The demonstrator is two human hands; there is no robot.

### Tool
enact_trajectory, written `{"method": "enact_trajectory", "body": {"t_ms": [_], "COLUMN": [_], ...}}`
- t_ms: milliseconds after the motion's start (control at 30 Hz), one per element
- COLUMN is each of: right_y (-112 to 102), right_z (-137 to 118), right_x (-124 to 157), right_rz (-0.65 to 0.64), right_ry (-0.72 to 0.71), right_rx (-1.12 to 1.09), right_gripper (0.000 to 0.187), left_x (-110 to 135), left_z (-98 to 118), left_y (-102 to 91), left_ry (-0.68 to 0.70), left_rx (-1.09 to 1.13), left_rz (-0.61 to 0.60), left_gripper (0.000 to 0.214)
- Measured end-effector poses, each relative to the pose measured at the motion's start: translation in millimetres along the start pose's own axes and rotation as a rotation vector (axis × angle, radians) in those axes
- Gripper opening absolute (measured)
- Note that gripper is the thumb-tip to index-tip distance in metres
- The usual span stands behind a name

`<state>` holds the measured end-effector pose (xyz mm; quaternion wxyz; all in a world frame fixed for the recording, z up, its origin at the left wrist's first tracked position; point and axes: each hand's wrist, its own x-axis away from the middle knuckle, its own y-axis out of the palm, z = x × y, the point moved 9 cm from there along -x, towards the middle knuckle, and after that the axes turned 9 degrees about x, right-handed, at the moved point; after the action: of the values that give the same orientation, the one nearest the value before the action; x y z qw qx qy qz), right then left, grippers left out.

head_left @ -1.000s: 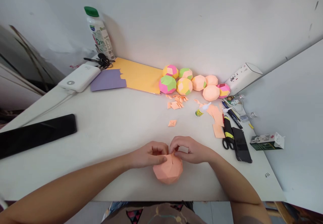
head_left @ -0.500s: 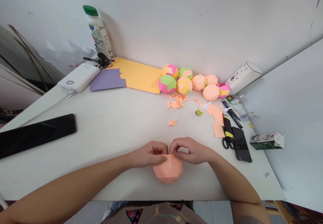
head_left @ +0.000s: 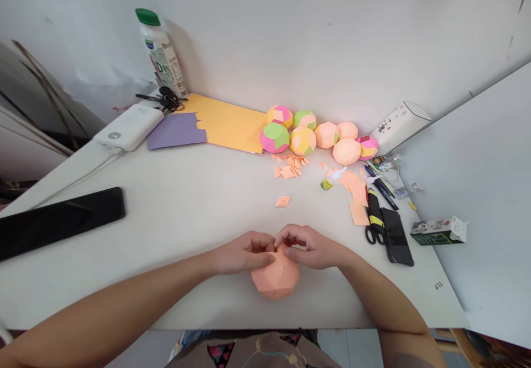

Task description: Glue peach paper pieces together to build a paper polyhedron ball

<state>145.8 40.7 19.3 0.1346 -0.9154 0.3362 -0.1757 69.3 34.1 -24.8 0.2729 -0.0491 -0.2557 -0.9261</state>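
A peach faceted paper ball (head_left: 275, 282) rests near the table's front edge, between my hands. On its upper left, my left hand (head_left: 248, 253) grips the rim with thumb and curled fingers. At the upper right, my right hand (head_left: 309, 247) pinches a pointed paper flap (head_left: 282, 248) at the top of the ball. My fingertips partly hide the ball's upper edge. A single folded peach piece (head_left: 282, 201) lies just beyond my hands, and a pile of similar folded pieces (head_left: 291, 166) is farther back.
Finished-looking coloured paper balls (head_left: 275, 138) line the wall. A glue bottle (head_left: 332, 179), peach paper sheets (head_left: 359, 213), scissors (head_left: 375, 235) and a phone (head_left: 397, 238) are at right. A power bank (head_left: 129, 127), yellow paper (head_left: 232, 127) and a black device (head_left: 62, 221) are at left.
My right hand has shifted slightly left, closer to my left hand. The flap at the ball's top now stands up, and the slit below it looks shorter.
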Motion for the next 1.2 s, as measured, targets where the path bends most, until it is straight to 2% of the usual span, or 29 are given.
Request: {"method": "enact_trajectory", "body": {"t_ms": [100,267,367,600,900,1200], "right_y": [-4,-14,-16,-6,0,3], "right_z": [4,21,30,25,26,24], "right_x": [1,3,2,-4,-4,-4], "right_rz": [0.024,0.052,0.049,-0.034,-0.036,-0.029], "right_ry": [0.052,0.193,0.245,0.210,0.205,0.239], "right_rx": [-0.048,-0.076,-0.118,-0.273,-0.226,-0.179], "right_gripper": [0.021,0.035,0.035,0.033,0.032,0.035], "left_x": [-1,-1,-1,-2,-2,-2], "left_z": [3,7,6,6,4,2], "left_y": [-0.5,0.5,0.5,0.9,3.5,3.4], "left_ry": [0.017,0.051,0.058,0.057,0.019,0.039], "left_rx": [-0.007,0.026,0.050,0.087,0.056,0.034], "left_rz": [0.002,-0.013,-0.013,-0.028,-0.058,-0.084], "left_gripper": [0.033,0.035,0.036,0.037,0.038,0.036]}}
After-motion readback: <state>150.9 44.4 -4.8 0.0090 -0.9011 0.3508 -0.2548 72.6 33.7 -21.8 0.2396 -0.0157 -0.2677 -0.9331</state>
